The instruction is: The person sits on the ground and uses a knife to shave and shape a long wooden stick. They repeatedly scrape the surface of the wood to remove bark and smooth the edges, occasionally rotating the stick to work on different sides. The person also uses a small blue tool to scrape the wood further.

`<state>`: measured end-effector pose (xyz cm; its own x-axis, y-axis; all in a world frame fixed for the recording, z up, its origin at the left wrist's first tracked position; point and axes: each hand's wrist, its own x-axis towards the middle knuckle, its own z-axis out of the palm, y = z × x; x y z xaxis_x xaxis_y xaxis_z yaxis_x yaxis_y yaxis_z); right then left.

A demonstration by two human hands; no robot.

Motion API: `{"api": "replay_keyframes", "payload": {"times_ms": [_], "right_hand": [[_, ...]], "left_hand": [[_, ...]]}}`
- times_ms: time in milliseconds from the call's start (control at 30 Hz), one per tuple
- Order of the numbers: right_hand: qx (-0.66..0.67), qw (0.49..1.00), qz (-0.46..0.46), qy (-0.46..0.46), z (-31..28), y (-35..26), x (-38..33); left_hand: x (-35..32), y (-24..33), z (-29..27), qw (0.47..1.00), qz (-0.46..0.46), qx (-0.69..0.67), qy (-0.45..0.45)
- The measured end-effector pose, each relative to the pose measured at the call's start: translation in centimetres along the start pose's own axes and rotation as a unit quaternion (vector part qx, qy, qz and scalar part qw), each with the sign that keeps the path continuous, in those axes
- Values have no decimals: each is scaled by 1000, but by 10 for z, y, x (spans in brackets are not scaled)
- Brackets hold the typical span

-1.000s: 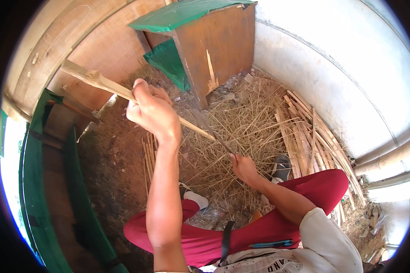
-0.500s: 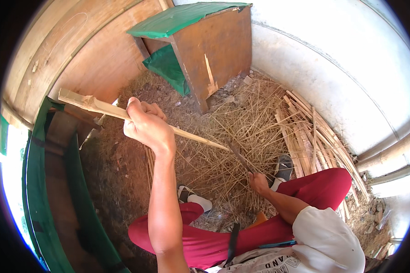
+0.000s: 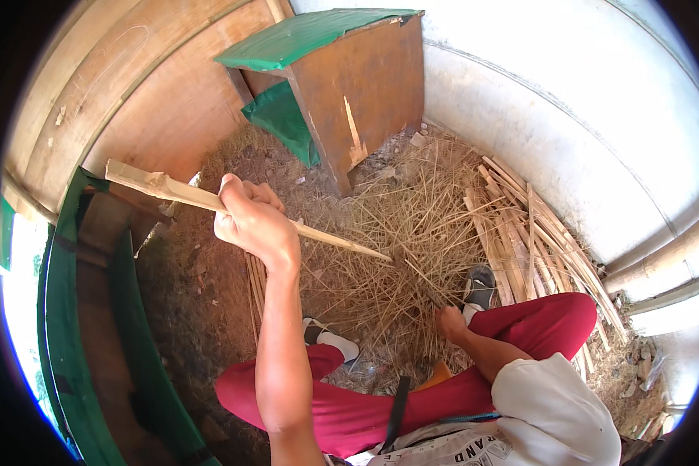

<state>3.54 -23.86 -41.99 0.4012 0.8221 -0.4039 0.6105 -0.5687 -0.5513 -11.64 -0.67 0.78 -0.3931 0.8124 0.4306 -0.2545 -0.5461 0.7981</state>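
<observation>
Stick [image 3: 190, 193] is gripped in the left hand [image 3: 254, 223], its long axis sloping down to the right; its thin tip lies nearer the right hand [image 3: 451, 324], closed around a blurred knife [image 3: 426, 289].

The left hand [image 3: 258, 221] grips a long, pale, tapering wooden stick [image 3: 318, 234] above dry yellow straw [image 3: 373, 299]. The right hand [image 3: 452, 323] holds a blurred dark blade [image 3: 433, 297], near piled pale wooden strips [image 3: 511, 233] beside a white wall [image 3: 544, 116].
</observation>
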Motion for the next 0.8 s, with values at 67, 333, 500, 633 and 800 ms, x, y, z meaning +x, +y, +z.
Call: {"api": "replay_keyframes", "payload": {"times_ms": [67,333,500,633,800], "right_hand": [[54,998,37,15,-13,-27,-6],[213,972,105,1,-7,-33,9],[213,973,89,6,-45,-67,-3],[315,948,48,23,-69,-94,-9],[208,966,-64,138,-82,-121,-21]], "left_hand": [[2,-1,0,1000,0,2,2],[7,-4,6,999,-26,-13,-20],[10,-5,10,1000,-28,-8,-10],[12,-8,8,1000,-18,-11,-12],[11,-10,9,1000,-16,-9,-18]]}}
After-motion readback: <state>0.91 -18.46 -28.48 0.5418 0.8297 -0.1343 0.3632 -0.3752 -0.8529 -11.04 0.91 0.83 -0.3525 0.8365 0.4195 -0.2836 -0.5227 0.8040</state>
